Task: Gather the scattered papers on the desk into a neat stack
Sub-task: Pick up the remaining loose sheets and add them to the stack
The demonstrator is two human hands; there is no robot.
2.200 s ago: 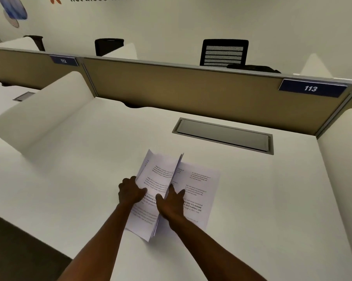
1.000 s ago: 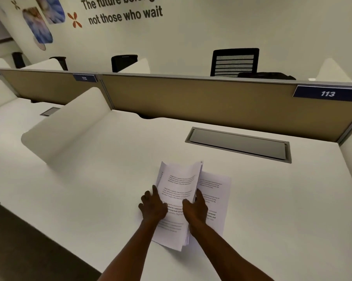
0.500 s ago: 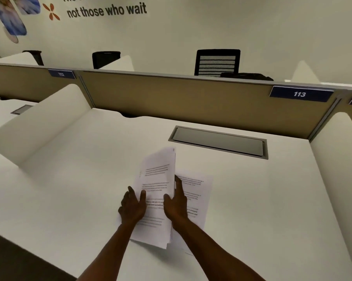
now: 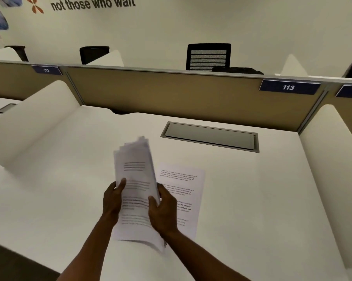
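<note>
Left hand (image 4: 114, 199): grasping sheaf (image 4: 135, 179) by its left edge.
Right hand (image 4: 163, 209): clamped on sheaf's right edge.
Loose sheet (image 4: 183, 191): flat on surface (image 4: 252, 199), just right of right hand, long axis parallel to sheaf.

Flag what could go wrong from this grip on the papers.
1. The bundle is fanned at its top edge, held only at its sides by the left hand and right hand; sheets could slip out.
2. One loose sheet lies flat on the desk, partly under the bundle, and may be missed or dragged.

Matt paper sheets (image 4: 134, 179), smooth desk (image 4: 252, 199)
</note>
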